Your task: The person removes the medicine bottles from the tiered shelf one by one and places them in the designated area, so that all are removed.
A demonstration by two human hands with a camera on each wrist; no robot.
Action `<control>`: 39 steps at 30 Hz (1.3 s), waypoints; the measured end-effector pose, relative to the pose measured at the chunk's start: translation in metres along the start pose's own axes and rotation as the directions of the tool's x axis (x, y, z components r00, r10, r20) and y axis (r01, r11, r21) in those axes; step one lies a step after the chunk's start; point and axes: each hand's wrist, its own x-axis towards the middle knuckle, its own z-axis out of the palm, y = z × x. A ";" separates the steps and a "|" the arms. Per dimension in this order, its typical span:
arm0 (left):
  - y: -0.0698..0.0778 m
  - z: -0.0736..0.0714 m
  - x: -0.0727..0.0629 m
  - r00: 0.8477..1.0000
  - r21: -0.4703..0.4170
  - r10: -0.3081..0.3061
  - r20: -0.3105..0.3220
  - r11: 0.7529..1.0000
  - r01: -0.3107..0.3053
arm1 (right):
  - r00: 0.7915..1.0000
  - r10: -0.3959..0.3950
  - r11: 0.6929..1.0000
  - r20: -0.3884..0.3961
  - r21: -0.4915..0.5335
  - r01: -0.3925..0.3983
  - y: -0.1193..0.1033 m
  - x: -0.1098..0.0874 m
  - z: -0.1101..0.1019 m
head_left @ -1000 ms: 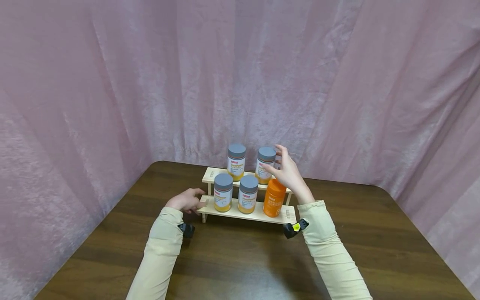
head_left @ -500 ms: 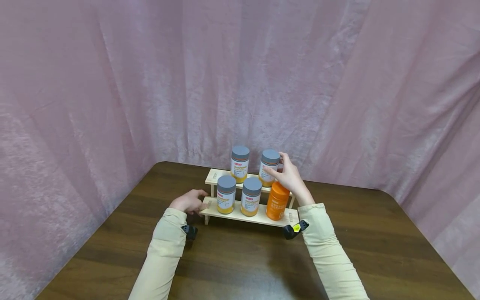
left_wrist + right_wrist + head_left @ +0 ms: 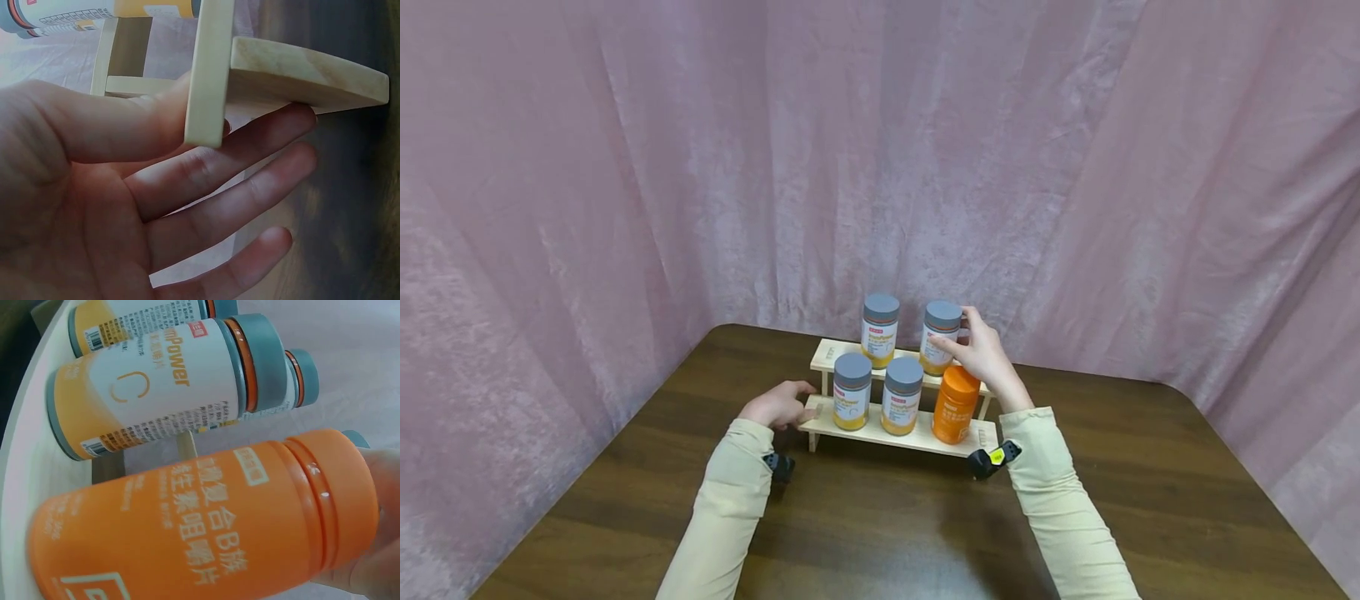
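Note:
A two-tier wooden rack (image 3: 921,436) bears several supplement jars. My left hand (image 3: 775,406) pinches the left end of its lower shelf; in the left wrist view the thumb (image 3: 125,122) lies on one face of the board and the fingers are on the other. On the upper tier, my right hand (image 3: 985,354) holds the right grey-lidded jar (image 3: 938,342), thumb across its front and fingers behind it. An orange jar (image 3: 953,412) stands upright just below that hand and hides most of it in the right wrist view.
Another grey-lidded jar (image 3: 880,335) stands on the upper tier at left. Two more, a left jar (image 3: 851,400) and a middle jar (image 3: 901,404), share the lower tier with the orange one. The rack rests on a brown wooden table (image 3: 880,517) before a pink curtain (image 3: 880,150).
The head view has shifted slightly, so everything sits a little further right and lower. My right hand has come down a little along the upper right jar. My left hand keeps its grip.

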 end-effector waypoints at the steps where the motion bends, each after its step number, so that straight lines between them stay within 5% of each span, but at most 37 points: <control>1: 0.001 0.000 -0.002 1.000 0.002 -0.001 -0.009 1.000 0.001 | 1.000 -0.002 1.000 -0.005 0.005 0.002 0.000 0.000 -0.001; 20: -0.001 0.000 -0.002 0.999 0.030 0.001 -0.037 1.000 0.000 | 0.998 0.000 1.000 -0.064 -0.007 -0.001 0.000 -0.006 -0.019; 39: 0.002 0.002 -0.005 0.998 0.027 0.038 -0.046 0.999 -0.036 | 0.960 -0.028 0.999 -0.278 -0.022 0.023 0.027 -0.037 -0.040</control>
